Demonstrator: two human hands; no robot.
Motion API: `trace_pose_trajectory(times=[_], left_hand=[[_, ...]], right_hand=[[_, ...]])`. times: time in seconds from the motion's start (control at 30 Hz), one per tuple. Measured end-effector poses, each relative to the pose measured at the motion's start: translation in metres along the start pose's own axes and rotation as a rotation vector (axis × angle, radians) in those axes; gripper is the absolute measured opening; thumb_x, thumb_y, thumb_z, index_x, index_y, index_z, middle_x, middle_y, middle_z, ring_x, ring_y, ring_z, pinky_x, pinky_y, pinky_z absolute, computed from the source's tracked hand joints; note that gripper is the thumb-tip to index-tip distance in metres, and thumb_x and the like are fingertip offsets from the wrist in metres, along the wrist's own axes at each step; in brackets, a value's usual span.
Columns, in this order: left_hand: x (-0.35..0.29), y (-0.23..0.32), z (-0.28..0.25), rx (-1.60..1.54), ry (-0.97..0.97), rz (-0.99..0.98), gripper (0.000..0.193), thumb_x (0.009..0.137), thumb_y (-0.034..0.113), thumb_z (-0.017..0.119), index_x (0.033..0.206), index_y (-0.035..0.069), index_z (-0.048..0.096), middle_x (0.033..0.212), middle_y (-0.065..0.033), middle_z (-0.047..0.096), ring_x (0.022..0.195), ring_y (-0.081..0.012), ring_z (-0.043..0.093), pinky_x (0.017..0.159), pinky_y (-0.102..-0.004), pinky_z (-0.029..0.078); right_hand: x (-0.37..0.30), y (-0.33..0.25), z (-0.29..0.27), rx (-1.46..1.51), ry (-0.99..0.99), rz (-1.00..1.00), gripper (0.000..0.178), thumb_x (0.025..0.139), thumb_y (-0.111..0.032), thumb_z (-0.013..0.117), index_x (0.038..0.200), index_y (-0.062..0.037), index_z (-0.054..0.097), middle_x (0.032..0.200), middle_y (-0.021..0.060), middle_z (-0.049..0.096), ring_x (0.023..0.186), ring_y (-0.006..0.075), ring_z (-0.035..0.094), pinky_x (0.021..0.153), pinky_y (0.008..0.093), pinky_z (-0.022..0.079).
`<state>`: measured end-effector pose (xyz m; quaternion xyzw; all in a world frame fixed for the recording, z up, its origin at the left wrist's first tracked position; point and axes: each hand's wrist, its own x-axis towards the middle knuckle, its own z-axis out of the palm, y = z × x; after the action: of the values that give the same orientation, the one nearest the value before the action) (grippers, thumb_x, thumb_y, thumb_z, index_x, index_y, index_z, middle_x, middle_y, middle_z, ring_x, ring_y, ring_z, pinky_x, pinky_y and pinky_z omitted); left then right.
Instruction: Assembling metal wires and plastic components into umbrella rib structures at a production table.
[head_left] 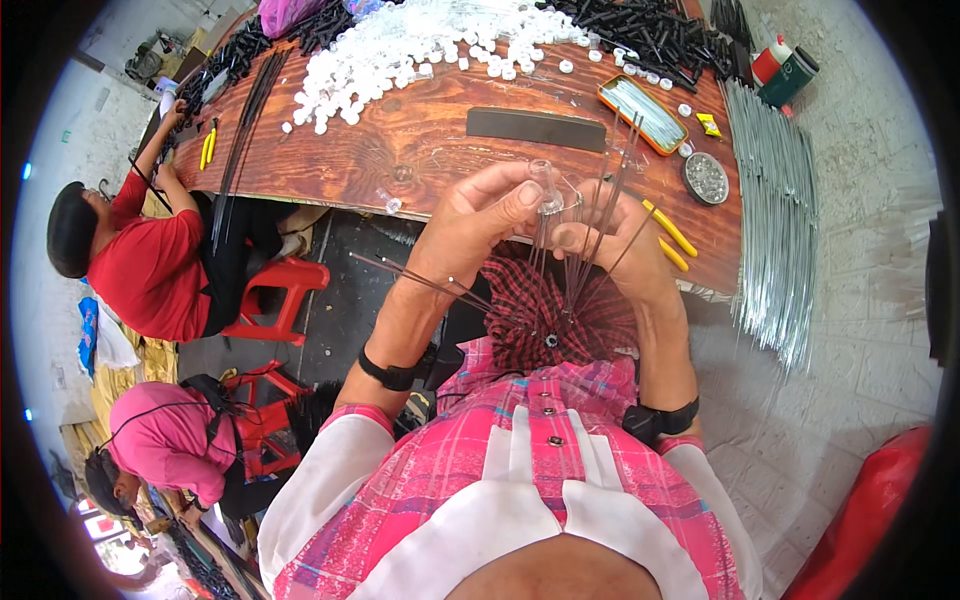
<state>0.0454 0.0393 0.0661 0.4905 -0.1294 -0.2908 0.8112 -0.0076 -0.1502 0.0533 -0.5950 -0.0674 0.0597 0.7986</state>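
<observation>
My left hand (487, 205) pinches a small clear plastic tube with a flared rim (546, 186) between thumb and fingers, just past the table's near edge. Close beside it, my right hand (628, 245) is closed on a bundle of thin dark metal rods (606, 215), which look like umbrella ribs. Some rods rise above the fingers, and others run down toward my lap. More rods (405, 270) stick out to the left across my left forearm. Thin wire shows between the two hands. A small dark ring (551, 341) lies at the bundle's lower end, over a red-and-black checked cloth (500, 295).
On the wooden table (440, 165) are a flat dark bar (535, 127), an orange-edged tin (683, 137), a metal bowl (690, 190), yellow-handled pliers (678, 232) and white caps (345, 85). Silvery rods (775, 220) overhang its right side. Two people sit at left.
</observation>
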Motion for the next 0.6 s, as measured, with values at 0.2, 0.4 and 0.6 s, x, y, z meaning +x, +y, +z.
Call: trace_pose_trajectory(times=[0.2, 0.4, 0.6], left_hand=[[-0.0052, 0.0065, 0.0083, 0.233, 0.062, 0.160, 0.038, 0.088, 0.017, 0.067, 0.119, -0.003, 0.058, 0.110, -0.0084, 0.065, 0.092, -0.0113, 0.062, 0.080, -0.0282, 0.052], [-0.0041, 0.0059, 0.0082, 0.336, 0.083, 0.217, 0.028, 0.087, 0.010, 0.068, 0.112, -0.002, 0.060, 0.103, -0.0085, 0.066, 0.092, -0.0130, 0.063, 0.080, -0.0275, 0.054], [-0.0031, 0.0028, 0.0096, 0.204, 0.114, 0.227, 0.026, 0.091, 0.012, 0.063, 0.113, -0.002, 0.060, 0.103, -0.0089, 0.066, 0.092, -0.0134, 0.064, 0.077, -0.0271, 0.054]], right_hand=[[-0.0003, -0.0001, 0.0017, -0.028, 0.003, -0.016, 0.020, 0.084, -0.011, 0.072, 0.094, 0.0009, 0.059, 0.083, 0.0049, 0.065, 0.073, 0.0104, 0.061, 0.066, 0.0233, 0.050], [0.0008, -0.0010, 0.0052, -0.016, 0.013, 0.002, 0.023, 0.082, -0.010, 0.073, 0.095, 0.0015, 0.058, 0.083, 0.0056, 0.065, 0.073, 0.0106, 0.061, 0.066, 0.0232, 0.050], [-0.0001, -0.0023, 0.0062, -0.020, 0.028, 0.015, 0.025, 0.081, -0.011, 0.075, 0.095, 0.0010, 0.058, 0.083, 0.0051, 0.065, 0.071, 0.0102, 0.061, 0.065, 0.0227, 0.049]])
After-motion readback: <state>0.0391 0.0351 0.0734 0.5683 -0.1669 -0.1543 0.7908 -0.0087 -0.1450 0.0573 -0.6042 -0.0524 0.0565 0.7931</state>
